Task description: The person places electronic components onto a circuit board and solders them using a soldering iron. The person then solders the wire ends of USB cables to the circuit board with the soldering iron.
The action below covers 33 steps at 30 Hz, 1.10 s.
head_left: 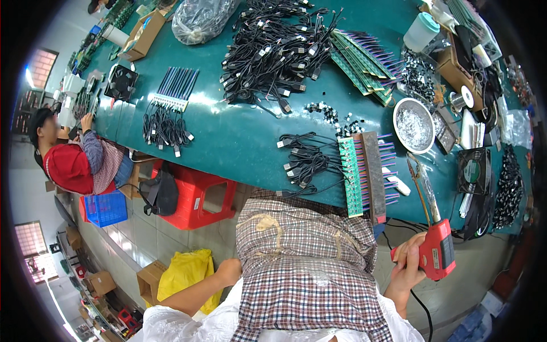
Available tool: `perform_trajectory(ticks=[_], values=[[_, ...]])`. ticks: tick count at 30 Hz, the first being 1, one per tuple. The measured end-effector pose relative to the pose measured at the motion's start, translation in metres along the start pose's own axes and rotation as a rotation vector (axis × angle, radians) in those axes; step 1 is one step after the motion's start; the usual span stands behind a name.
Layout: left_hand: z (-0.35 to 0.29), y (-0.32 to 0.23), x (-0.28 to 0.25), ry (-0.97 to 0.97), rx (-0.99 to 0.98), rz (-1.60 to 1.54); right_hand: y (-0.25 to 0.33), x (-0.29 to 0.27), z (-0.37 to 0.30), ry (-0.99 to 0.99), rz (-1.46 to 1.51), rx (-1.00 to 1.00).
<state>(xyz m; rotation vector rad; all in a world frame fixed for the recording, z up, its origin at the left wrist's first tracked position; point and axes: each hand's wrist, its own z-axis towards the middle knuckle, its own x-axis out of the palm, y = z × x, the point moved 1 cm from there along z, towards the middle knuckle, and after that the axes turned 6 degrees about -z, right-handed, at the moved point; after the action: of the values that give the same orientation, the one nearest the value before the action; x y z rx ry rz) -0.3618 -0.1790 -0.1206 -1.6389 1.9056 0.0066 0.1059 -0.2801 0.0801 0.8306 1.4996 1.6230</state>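
Observation:
My right hand [409, 263] is wrapped round the red and black handle of a soldering gun [439, 251]. Its long metal tip and side tube point up toward the table's front edge. To the left of the tip, a green circuit board panel [350, 176] lies at the edge with a dark metal bar [373, 176] across its coloured wires. Black USB cables [307, 162] spread out from the panel's left side. Down by my checked apron [307, 245], my left hand [229, 272] rests at its left border; its fingers are hidden.
A large heap of black cables [268, 51] covers the back middle, beside stacked green boards [364, 62]. At right are a round metal bowl [413, 125], a solder spool [462, 98] and a fan [474, 171]. A person [80, 151] sits left, past a red stool [196, 196].

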Motion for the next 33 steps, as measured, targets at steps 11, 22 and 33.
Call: perform_trajectory(ticks=[11,22,33], values=[[-0.027,-0.048,-0.072,0.368,-0.011,-0.049,-0.002,-0.006,0.002,0.066,0.039,0.032],[0.001,-0.149,-0.290,-0.202,0.239,0.026,-0.003,0.000,-0.002,0.046,0.052,-0.002],[0.160,-0.334,-0.413,-1.066,0.551,0.277,0.003,-0.005,0.003,-0.045,0.040,0.055]])
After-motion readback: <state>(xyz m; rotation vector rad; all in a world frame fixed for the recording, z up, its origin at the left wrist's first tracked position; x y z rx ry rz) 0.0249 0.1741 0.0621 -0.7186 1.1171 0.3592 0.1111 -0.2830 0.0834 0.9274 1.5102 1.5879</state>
